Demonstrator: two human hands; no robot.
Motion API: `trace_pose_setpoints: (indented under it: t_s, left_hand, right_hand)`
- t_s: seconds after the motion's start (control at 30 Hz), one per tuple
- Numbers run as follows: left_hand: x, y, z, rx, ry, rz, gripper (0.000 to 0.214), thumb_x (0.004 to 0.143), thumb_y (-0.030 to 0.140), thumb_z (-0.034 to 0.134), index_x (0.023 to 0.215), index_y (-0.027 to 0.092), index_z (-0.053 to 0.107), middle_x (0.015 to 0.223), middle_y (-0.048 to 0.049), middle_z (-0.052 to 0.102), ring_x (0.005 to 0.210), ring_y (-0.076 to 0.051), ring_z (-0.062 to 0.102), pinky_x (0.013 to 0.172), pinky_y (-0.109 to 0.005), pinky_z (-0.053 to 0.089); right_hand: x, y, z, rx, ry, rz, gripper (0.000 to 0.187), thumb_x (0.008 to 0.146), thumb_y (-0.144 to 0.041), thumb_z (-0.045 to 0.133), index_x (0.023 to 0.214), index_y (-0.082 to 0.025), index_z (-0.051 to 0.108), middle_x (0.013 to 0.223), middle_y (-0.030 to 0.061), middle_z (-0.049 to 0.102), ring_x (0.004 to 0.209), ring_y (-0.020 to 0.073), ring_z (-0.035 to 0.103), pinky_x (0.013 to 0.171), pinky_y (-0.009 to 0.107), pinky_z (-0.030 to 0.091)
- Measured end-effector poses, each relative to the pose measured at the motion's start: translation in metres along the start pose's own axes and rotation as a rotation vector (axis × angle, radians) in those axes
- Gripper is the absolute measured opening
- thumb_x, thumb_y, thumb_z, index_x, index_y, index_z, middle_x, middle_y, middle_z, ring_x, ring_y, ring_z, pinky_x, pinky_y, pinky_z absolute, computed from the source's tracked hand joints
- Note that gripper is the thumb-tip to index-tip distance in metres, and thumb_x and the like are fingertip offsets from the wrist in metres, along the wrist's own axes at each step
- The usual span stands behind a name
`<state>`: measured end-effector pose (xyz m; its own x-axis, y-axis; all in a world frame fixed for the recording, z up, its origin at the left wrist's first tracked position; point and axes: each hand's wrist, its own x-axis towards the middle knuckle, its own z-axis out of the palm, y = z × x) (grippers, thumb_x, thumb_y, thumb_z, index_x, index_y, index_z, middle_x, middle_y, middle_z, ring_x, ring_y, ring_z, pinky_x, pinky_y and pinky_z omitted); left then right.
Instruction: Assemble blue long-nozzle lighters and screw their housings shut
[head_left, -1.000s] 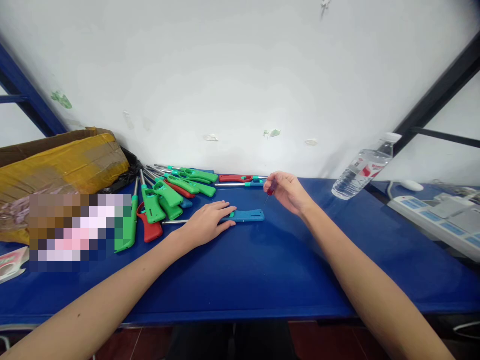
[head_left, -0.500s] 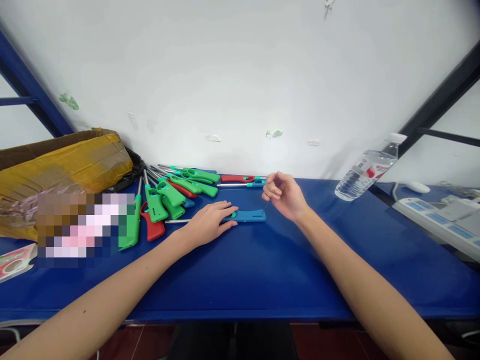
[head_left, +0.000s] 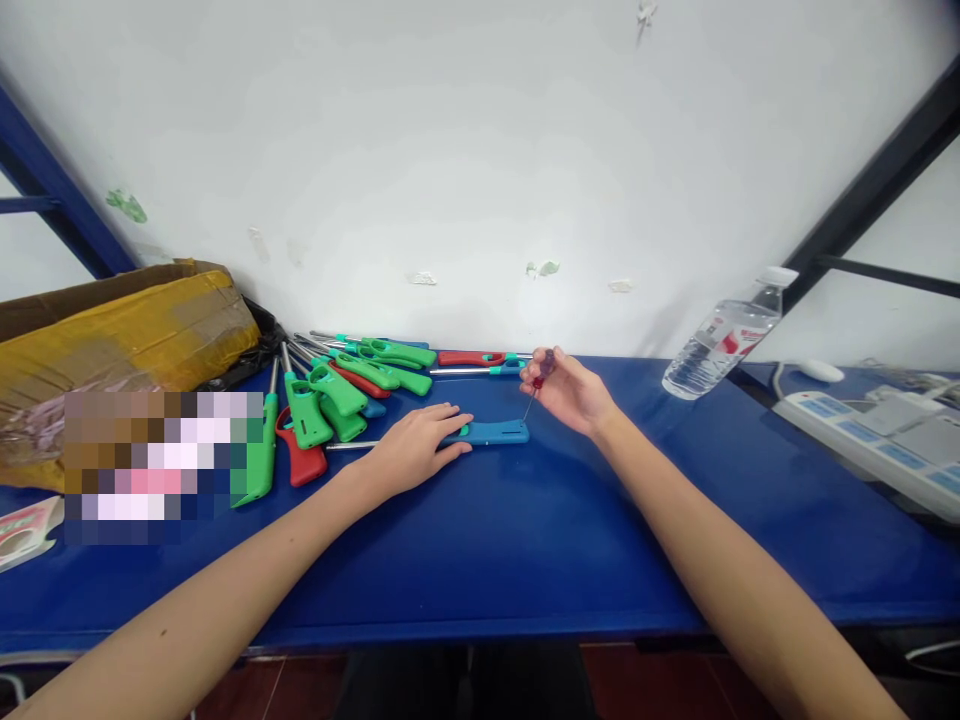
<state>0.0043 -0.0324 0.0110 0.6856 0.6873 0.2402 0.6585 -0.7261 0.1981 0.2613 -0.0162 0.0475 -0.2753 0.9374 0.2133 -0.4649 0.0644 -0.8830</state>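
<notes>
Right hand point(head_left: 576, 393) shifted slightly since half a second ago; the screwdriver point(head_left: 541, 374) handle, hidden then, now shows red at the fingertips. Hand is pinched shut on that handle, with the thin shaft slanting down to the right end of the blue lighter point(head_left: 491, 433). Left hand point(head_left: 418, 447) unmoved: fingers spread flat, palm down on the lighter's left half, gripping nothing.

To do this well, I'd judge: keep the left palm's weight on so the lighter can't skid, hold the shaft steep, and turn with fingertips only. The tip is too small to tell if it is seated.

Lighter lies on the blue bench point(head_left: 525, 540). Left of it is a pile of lighters point(head_left: 337, 390), further left a box point(head_left: 127, 325). Behind it is a red lighter point(head_left: 472, 357), then a white wall point(head_left: 480, 150). Well right of it are a bottle point(head_left: 724, 340) and a power strip point(head_left: 870, 440).
</notes>
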Motion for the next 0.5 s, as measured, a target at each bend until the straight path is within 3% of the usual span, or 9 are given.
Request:
trace_pose_setpoints:
  t_s: [0.17, 0.33, 0.5]
  left_hand:
    - [0.0, 0.0004, -0.0003, 0.0, -0.004, -0.002, 0.046, 0.095, 0.041, 0.05, 0.136, 0.019, 0.054, 0.138, -0.0146, 0.054, 0.131, -0.029, 0.049, 0.108, -0.045, 0.041]
    - [0.0006, -0.0017, 0.0005, -0.036, 0.007, 0.004, 0.046, 0.095, 0.042, 0.05, 0.135, 0.019, 0.055, 0.138, -0.0149, 0.054, 0.129, -0.029, 0.05, 0.108, -0.045, 0.041]
    - [0.0008, -0.0017, -0.0001, -0.041, 0.005, 0.013, 0.047, 0.095, 0.042, 0.051, 0.135, 0.018, 0.055, 0.138, -0.0157, 0.054, 0.129, -0.03, 0.05, 0.107, -0.045, 0.042]
  right_hand:
    - [0.0012, 0.0039, -0.0097, -0.074, 0.041, -0.048, 0.03, 0.069, -0.05, 0.078, 0.08, -0.024, 0.071, 0.078, -0.0001, 0.069, 0.077, 0.0146, 0.063, 0.073, 0.028, 0.049]
    - [0.002, 0.005, -0.0052, -0.231, 0.039, -0.112, 0.033, 0.07, -0.052, 0.078, 0.082, -0.022, 0.073, 0.078, 0.0027, 0.072, 0.075, 0.0152, 0.064, 0.072, 0.029, 0.048]
    - [0.0054, 0.0054, -0.0061, -0.271, 0.144, -0.169, 0.034, 0.072, -0.053, 0.075, 0.083, -0.021, 0.072, 0.079, 0.0027, 0.071, 0.075, 0.0141, 0.064, 0.07, 0.027, 0.049]
